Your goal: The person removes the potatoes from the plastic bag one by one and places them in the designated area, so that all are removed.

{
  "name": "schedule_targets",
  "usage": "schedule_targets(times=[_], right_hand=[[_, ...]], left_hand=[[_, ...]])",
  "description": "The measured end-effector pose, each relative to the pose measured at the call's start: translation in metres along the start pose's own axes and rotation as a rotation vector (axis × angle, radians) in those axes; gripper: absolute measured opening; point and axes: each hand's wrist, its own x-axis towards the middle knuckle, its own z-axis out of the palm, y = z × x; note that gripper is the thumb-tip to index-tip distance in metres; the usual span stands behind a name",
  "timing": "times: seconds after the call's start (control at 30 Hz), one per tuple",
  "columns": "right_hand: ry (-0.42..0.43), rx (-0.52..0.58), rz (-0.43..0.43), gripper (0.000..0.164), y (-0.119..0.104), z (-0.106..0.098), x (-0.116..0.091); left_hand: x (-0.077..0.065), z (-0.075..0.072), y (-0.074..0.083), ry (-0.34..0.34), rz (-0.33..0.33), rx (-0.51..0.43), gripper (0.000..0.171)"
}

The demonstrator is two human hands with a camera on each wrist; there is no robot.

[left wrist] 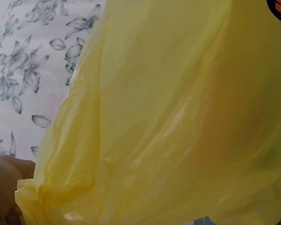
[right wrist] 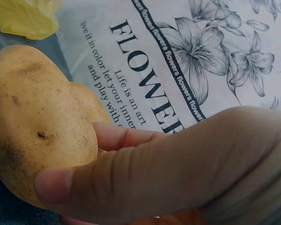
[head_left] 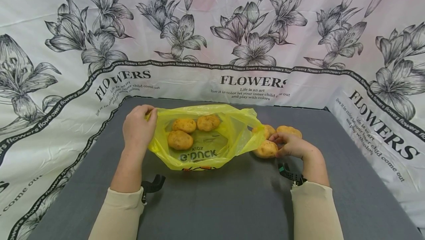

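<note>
My left hand pinches the left rim of a yellow plastic bag, whose mouth gapes toward me. Inside lie three potatoes: a front potato, one potato behind it and another potato to the right. Right of the bag, my right hand grips the nearest potato of a small group. Up close in the right wrist view, the thumb presses on that brown-spotted potato, fingers on its far side. Yellow plastic fills most of the left wrist view, its edge bunched at my left hand.
Two more potatoes sit behind the gripped one, one potato to the right and one potato partly behind the bag's edge. The dark grey table is bordered by a white flower-printed sheet at the back and sides.
</note>
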Motion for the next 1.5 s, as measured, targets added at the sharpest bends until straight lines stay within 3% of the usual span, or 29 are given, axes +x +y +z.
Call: schedule_targets(times=[0.8,1.03,1.23,1.5], right_hand=[[-0.043,0.019,0.007,0.068,-0.008,-0.006,-0.008],[-0.007,0.047,-0.042,0.057,-0.022,-0.011,-0.018],[0.034,-0.005,-0.024,0.065,-0.037,-0.014,-0.028],[0.146,-0.010,-0.106,0.066,-0.054,-0.016,-0.045]], left_hand=[[-0.001,-0.001,0.000,0.008,0.015,-0.003,0.020],[0.000,-0.001,0.001,0.004,0.014,-0.002,0.020],[0.000,-0.002,0.002,-0.002,0.006,0.004,0.020],[0.000,-0.001,0.002,-0.003,0.009,0.005,0.021]])
